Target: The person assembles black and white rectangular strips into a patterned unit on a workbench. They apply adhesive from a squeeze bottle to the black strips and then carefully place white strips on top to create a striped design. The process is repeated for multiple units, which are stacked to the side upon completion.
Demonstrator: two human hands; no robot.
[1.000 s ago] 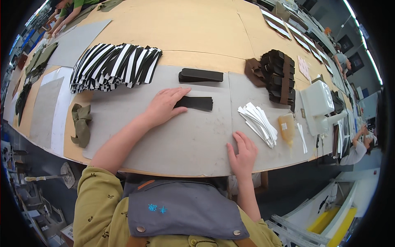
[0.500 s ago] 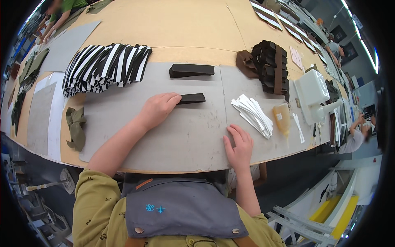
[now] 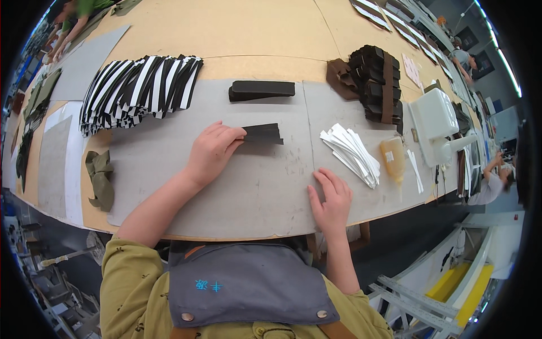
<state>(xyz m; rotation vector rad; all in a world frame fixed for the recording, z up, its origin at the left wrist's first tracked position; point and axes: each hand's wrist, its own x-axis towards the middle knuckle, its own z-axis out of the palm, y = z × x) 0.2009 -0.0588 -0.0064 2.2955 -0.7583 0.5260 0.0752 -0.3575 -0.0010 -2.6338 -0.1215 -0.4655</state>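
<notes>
My left hand [image 3: 216, 148] pinches the left end of a small stack of black strips [image 3: 264, 134], whose right end is fanned out over the grey mat [image 3: 226, 198]. Beyond it lies a thicker, neat stack of black strips [image 3: 261, 90]. My right hand [image 3: 329, 198] rests on the mat near its front edge, fingers stretched and holding nothing. A loose pile of white strips [image 3: 351, 156] lies just beyond my right hand. To the right of that pile is a bottle of amber liquid [image 3: 392, 158], lying with its nozzle toward me.
Black and white strips [image 3: 144, 93] spread in a row at the back left. An olive cloth piece [image 3: 100, 181] lies at the mat's left side. Toward the back right are a strapped black bundle [image 3: 372, 85] and a white plastic container [image 3: 433, 121]. Other people work at the table's far sides.
The small stack of black strips in my left hand has fanned wider at its right end, and the hand has turned slightly. My right hand stays on the mat.
</notes>
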